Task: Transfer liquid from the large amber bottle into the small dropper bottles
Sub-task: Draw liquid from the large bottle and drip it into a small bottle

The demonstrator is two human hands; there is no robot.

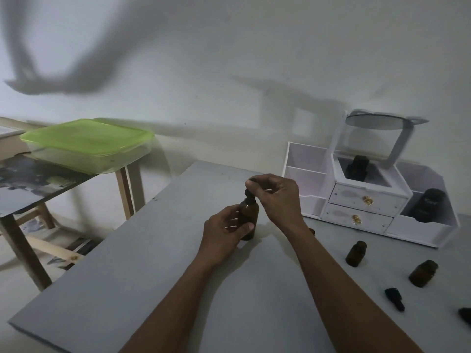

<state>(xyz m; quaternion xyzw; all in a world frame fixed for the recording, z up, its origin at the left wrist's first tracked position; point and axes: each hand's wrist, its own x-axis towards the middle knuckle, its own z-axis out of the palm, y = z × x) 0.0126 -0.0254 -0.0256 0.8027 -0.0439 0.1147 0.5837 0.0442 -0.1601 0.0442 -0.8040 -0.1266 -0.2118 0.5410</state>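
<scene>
A grey counter point(153, 276) seen from above, with two bare forearms reaching forward. The large amber bottle point(251, 215) stands upright near the counter's middle. The left hand point(226, 233) grips its body, fingers and thumb curled round it. The right hand point(276, 197) is above, its fingers pinched together on the black dropper cap point(249, 197) at the bottle's neck.

To the right, past the right forearm, two small amber bottles stand uncapped and apart: one nearer the arm point(356, 254), one farther right point(423, 273). A third is mostly hidden behind the right wrist. A loose black dropper point(394, 299) lies in front of them.

At the back right sits a white organiser point(369, 200) with two drawers; dark bottles stand in its top and right compartments. To the left, a green-lidded box point(86, 143) rests on a wooden side table point(38, 194).
</scene>
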